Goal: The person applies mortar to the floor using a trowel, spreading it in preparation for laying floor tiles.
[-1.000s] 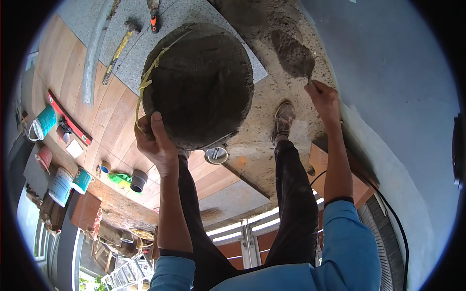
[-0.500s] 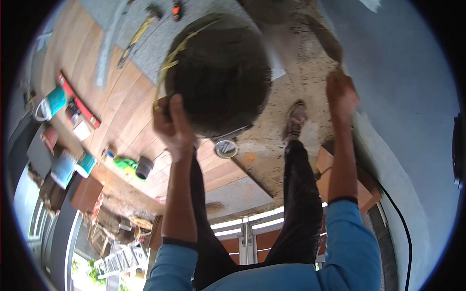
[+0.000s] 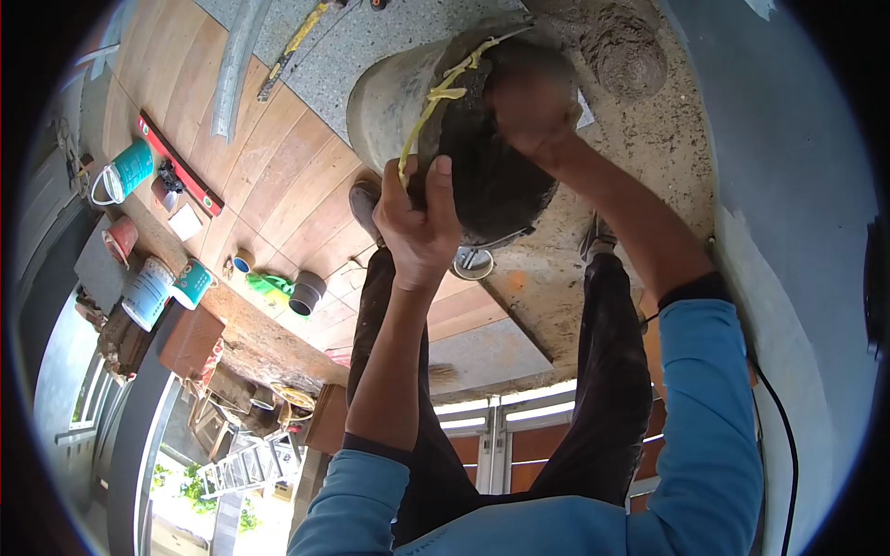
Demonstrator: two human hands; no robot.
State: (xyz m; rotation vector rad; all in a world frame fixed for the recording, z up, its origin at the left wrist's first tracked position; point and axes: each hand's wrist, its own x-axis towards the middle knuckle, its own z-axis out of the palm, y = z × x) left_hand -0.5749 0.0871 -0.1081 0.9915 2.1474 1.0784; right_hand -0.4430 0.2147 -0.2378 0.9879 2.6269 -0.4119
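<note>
A large mortar-smeared bucket [image 3: 385, 107] is tilted on its side with its dark mouth toward me. Yellow strapping [image 3: 445, 94] runs along its rim. My left hand [image 3: 419, 222] is closed on the near left of that rim, thumb over the edge. Motion smears my right hand [image 3: 533, 111], which is closed at the bucket's mouth. The trowel seen in it a moment earlier is hidden now. Past the bucket, a mound of wet mortar [image 3: 626, 51] lies on the rough floor.
Wood-look tiles [image 3: 278, 176] cover the floor at left, where a red level [image 3: 181, 167] and a teal bucket [image 3: 127, 171] stand out. A yellow-handled hammer [image 3: 295, 46] lies on the grey slab. A small pail [image 3: 473, 264] sits near my feet. The wall [image 3: 797, 185] bounds the right.
My right hand has swung left from beside the wall into the bucket's mouth. The bucket has tipped further, showing its outer side, with my left hand still on its rim.
</note>
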